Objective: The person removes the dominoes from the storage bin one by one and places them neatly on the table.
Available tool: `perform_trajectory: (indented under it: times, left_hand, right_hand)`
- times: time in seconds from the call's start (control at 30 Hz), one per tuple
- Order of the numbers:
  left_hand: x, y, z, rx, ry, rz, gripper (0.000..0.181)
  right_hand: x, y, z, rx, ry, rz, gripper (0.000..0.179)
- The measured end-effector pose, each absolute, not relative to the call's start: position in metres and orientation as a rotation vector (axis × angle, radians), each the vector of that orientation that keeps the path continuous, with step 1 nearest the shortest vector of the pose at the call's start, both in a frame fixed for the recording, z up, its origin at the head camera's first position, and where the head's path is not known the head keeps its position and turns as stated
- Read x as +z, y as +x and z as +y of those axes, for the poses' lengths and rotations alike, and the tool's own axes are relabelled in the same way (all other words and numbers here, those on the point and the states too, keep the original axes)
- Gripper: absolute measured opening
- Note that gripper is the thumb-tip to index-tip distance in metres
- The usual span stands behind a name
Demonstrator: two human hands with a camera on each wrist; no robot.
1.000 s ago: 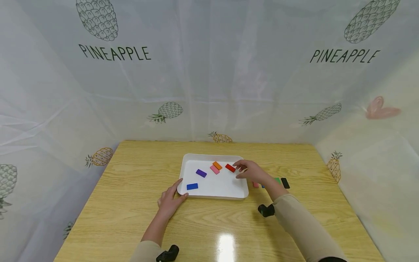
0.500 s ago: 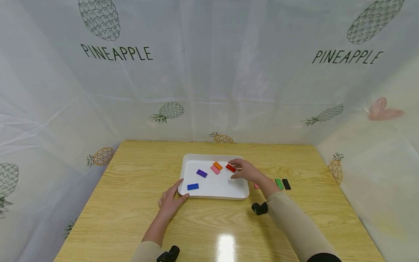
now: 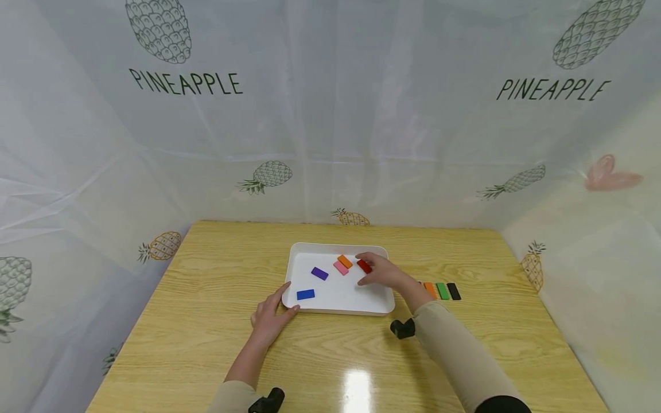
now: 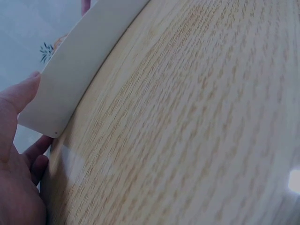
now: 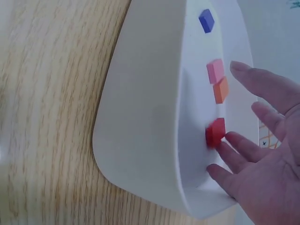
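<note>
Five blocks are lying inside the white tray (image 3: 338, 298), and the red block (image 3: 364, 266) is sitting in the tray's right half, toward its far wall. Its long axis is slanting from the tray's far-left toward its near-right. The right hand (image 3: 381, 272) is the nearer one, hovering over the tray's right side with fingers spread wide; seen from the head, the block is showing in the gap between them, but whether fingertips are touching it I cannot tell. The left hand (image 3: 268, 318) is spreading its thumb and fingers about the tray's near-left corner, touching it.

The pink block (image 3: 341, 268) and orange block (image 3: 345, 261) are lying side by side near the tray's far wall, the purple block (image 3: 319, 273) left of them, the blue block (image 3: 306, 294) by the near-left corner. Right of the tray, a green block (image 3: 442, 291) and a black block (image 3: 454, 291) are lying outside.
</note>
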State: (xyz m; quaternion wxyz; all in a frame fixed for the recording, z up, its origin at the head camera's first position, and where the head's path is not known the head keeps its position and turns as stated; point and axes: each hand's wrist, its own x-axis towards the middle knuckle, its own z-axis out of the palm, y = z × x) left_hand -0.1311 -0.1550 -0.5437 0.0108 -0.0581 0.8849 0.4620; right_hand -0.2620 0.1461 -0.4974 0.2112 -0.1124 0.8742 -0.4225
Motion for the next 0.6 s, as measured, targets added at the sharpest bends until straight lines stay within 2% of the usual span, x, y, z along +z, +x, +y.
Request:
perform_trajectory:
  times: [0.6]
  left_hand:
    - [-0.5454,-0.1321,-0.1547,1.417,-0.183,2.766,0.066]
  right_hand:
    - [-0.5015,-0.2533,0.1383,-1.138,-0.357,2.382,0.058]
